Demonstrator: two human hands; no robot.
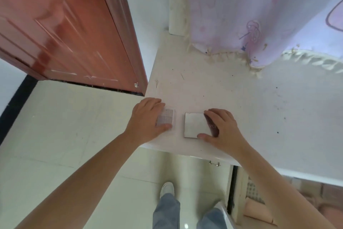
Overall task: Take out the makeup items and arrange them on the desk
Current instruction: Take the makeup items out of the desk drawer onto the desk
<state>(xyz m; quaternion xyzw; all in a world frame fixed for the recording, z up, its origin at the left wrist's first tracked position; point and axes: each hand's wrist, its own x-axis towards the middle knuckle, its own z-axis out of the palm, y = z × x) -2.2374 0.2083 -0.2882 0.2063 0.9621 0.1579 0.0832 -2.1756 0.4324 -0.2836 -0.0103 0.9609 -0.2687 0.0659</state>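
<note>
Here, from the head camera, I am looking steeply down at the near left corner of a white desk [241,98], with both bare arms reaching up into the middle of the frame.

At the upper left of the frame stands a reddish-brown door [61,30], and pale floor tiles [65,126] fill the left side below it.

Just left of centre, the left hand [146,121] lies over a small clear palette [166,120] with a grid of pale squares. Its fingers curl across the palette's far edge and its thumb presses the near edge, so it is gripping the palette, which lies flat on the desk close to the corner.

Just right of centre, near the palette but not touching it, is an opened compact [196,125]: a square mirrored panel lying flat and a dark maroon panel with partly hidden lettering. The right hand [222,128] holds it, fingers bent over the far edge and the maroon part, thumb on the near edge.

At the upper right, a lilac curtain [259,11] with faint cartoon prints hangs down to the desk top.

Along the bottom centre I see blue jeans [167,210] and a white shoe [167,188] on the glossy floor.
</note>
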